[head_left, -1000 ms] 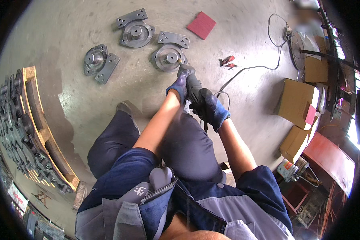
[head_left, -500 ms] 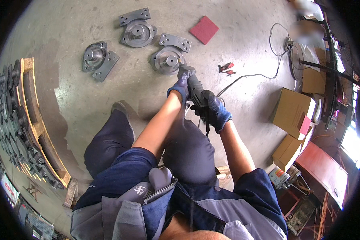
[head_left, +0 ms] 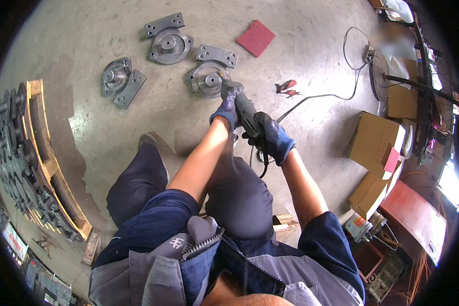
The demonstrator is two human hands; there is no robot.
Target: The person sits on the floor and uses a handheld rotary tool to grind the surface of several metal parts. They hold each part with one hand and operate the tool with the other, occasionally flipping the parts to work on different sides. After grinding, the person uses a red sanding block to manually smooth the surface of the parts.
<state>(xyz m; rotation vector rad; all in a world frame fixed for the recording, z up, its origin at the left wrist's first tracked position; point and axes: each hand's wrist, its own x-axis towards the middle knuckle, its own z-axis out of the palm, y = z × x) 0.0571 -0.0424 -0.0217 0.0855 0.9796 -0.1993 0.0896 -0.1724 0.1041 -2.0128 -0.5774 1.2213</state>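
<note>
A dark corded power tool (head_left: 247, 113), slim like a die grinder, is held in both gloved hands. My left hand (head_left: 230, 94) wraps round its front end, and my right hand (head_left: 273, 135) grips the rear body. The tool's tip reaches the right side of a round metal flange (head_left: 206, 87) with a raised hub. Whether the tip touches the metal I cannot tell. A flat metal plate with holes (head_left: 217, 55) lies against that flange's far side. Two more round flanges (head_left: 169, 47) (head_left: 116, 76), each with a drilled plate, lie farther left on the floor.
Right of the tool lie red-handled pliers (head_left: 286, 87) and a black power cord (head_left: 321, 97). A red abrasive pad (head_left: 255, 38) is beyond. Cardboard boxes (head_left: 375, 143) stand at the right. A wooden pallet (head_left: 46, 148) stacked with metal parts (head_left: 20, 168) is at the left.
The view has shifted slightly, so the floor parts appear a little farther left. Both hands keep their grip on the tool, its tip still by the same flange.
</note>
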